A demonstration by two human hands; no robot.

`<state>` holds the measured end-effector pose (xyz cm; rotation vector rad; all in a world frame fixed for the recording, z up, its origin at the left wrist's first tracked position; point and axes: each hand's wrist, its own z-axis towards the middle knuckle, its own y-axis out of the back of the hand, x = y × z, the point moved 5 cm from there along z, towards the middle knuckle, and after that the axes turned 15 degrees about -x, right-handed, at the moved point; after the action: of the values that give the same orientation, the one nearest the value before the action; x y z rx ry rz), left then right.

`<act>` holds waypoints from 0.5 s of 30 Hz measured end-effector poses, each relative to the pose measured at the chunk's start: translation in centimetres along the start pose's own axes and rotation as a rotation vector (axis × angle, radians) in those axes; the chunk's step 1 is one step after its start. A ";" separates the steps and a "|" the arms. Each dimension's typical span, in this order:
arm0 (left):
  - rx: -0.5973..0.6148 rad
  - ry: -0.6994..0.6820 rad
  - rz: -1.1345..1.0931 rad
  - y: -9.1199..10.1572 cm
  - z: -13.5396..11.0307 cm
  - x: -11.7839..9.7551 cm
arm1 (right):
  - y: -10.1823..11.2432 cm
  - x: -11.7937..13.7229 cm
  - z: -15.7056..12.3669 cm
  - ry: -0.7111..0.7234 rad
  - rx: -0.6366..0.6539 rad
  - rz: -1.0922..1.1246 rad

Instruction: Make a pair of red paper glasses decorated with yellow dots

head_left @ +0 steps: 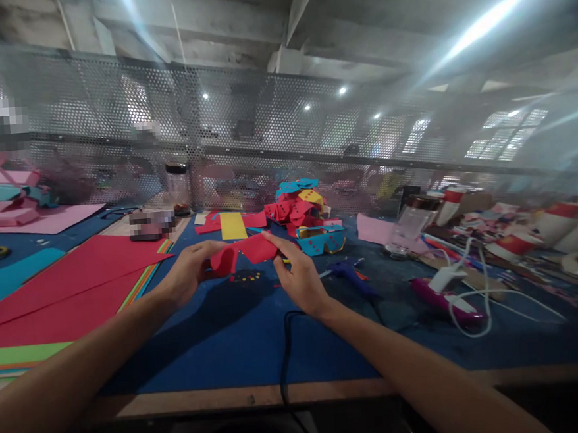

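Between my two hands a red paper glasses cutout (257, 248) is held up above the blue tabletop. My left hand (190, 271) pinches its left end, and my right hand (299, 274) grips the right end with the thumb below. Tiny yellow bits (252, 277) lie on the table under the cutout. Just behind it are a yellow paper piece (233, 225) and some red paper pieces. A heap of folded red, yellow and blue paper glasses (293, 209) stands beyond my right hand, with a blue dotted pair (323, 242) at its front.
Left of me lies a stack of coloured sheets with red (90, 283) on top. To the right are a blue glue gun (355, 279) with a black cord, a purple device (446, 301) with white cable and a clear jar (411, 224). A perforated metal screen (263, 126) rises behind.
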<state>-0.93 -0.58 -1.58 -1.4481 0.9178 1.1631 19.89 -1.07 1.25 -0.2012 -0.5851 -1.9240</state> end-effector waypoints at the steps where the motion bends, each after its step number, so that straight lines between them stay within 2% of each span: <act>1: -0.007 -0.023 0.027 0.0 -0.1 -0.1 | 0.0 0.0 0.0 -0.001 0.007 0.011; 3: -0.016 -0.065 0.076 -0.1 -0.4 -0.4 | 0.1 -0.1 0.1 -0.028 0.000 0.040; 9: 0.036 -0.164 0.190 -0.4 -0.8 -1.0 | 0.9 -1.2 0.9 -0.257 -0.046 0.163; 15: 0.077 -0.219 0.289 -0.5 -1.0 -1.2 | 0.3 -1.0 1.2 -0.239 0.076 0.196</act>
<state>-0.54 -1.48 -0.32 -1.1245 1.0264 1.4508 20.45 0.25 2.04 -0.4288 -0.7667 -1.6965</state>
